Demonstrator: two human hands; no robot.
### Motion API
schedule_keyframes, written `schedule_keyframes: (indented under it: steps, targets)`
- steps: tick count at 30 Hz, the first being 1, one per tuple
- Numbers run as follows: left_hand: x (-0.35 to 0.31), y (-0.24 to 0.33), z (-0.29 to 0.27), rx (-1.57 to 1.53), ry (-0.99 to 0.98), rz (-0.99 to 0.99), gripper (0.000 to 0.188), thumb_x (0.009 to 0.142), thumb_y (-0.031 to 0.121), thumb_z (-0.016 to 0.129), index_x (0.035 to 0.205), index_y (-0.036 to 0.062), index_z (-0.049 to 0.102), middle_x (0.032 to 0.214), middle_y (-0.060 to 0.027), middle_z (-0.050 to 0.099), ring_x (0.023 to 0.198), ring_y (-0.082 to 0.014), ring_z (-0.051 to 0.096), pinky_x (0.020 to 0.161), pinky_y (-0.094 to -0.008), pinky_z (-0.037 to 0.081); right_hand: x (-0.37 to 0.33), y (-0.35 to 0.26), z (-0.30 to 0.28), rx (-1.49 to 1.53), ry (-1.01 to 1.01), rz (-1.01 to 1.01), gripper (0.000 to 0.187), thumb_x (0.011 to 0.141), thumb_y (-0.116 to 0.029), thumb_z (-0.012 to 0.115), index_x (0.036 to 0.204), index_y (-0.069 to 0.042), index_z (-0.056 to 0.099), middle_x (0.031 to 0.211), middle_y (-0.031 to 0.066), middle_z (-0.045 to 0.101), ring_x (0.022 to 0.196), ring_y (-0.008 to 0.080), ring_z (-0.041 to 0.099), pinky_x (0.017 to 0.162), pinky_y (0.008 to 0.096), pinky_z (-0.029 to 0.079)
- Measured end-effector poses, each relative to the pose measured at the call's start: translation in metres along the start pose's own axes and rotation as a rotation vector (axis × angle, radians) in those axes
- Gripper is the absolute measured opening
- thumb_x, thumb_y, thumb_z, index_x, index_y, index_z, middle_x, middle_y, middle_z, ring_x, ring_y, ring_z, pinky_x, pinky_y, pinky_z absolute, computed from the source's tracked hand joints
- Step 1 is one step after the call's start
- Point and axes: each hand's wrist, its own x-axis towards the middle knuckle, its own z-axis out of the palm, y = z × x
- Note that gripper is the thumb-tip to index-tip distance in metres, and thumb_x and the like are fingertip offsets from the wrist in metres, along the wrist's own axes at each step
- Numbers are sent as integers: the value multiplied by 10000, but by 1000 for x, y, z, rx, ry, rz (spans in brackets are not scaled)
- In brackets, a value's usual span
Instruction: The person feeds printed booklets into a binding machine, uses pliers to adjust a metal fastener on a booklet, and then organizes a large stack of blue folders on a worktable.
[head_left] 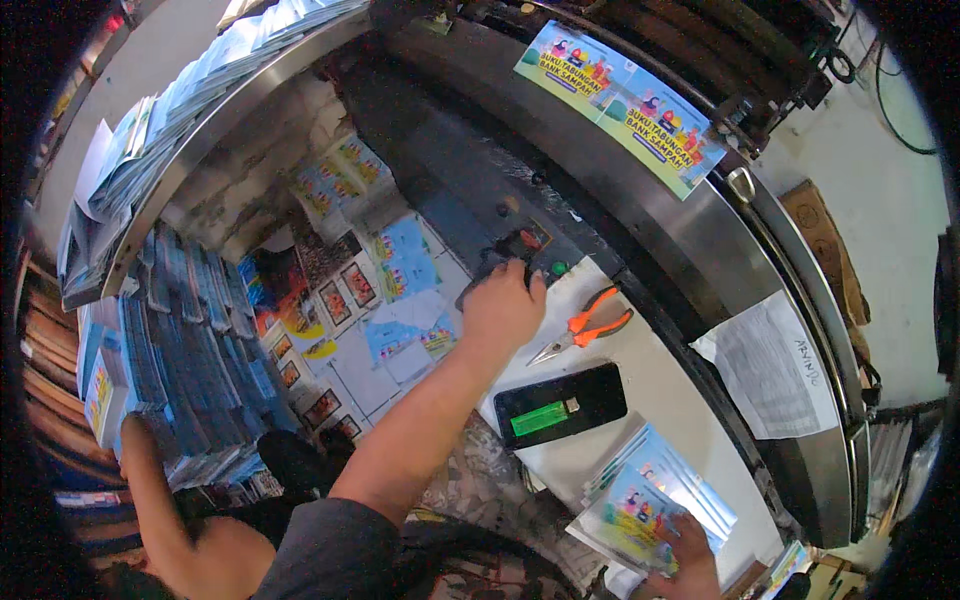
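My left hand (508, 300) reaches palm down onto the dark machine panel, thumb apart from the bent fingers, beside a green button (558, 268) and a red button (525, 239). Its fingertips are partly hidden, and I see nothing held in it. At the lower right, my right hand (690, 556) grips the edge of a blue-green booklet (632, 505) with cartoon figures on its cover. That booklet lies over several similar booklets (700, 478) on the white table. Between my hands are orange-handled pliers (585, 325) and a black phone (590, 395) with a green patch.
Dense stacks of booklets (190, 350) fill the left side, where another person's arm (155, 490) reaches in. A printed cover sheet (620, 105) and a white paper (770, 365) lie on the machine's metal surface (690, 240). Printed sheets (405, 255) cover the surface below.
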Motion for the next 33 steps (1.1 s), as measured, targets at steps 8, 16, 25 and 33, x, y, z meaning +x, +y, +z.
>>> schedule_keyframes:
  steps: [8,16,25,33]
  targets:
    - [1,-3,0,12,42,26,342,909,324,498,1016,12,590,921,-203,653,792,-372,663,701,-490,534,-24,132,-191,-526,1045,100,435,987,-163,401,1378,19,449,1354,180,521,1181,264,542,967,347,433]
    - [0,0,-2,30,34,-4,351,907,329,496,1011,7,589,934,-208,652,805,-371,663,710,-487,535,169,78,-148,-781,924,40,487,901,60,448,1371,-63,480,1355,180,517,1228,312,528,992,379,452]
    - [0,-1,0,15,74,-2,330,896,329,510,973,21,602,893,-191,662,766,-373,665,684,-493,536,38,32,-10,-179,219,4,693,624,-313,835,1214,-51,585,1168,157,597,1051,356,581,863,447,505]
    - [2,3,-8,41,-43,-47,343,917,347,494,1002,32,602,926,-223,657,834,-406,647,703,-520,512,25,-7,16,-328,299,-109,875,512,-364,879,1261,-54,549,1262,187,533,1102,377,530,900,456,477]
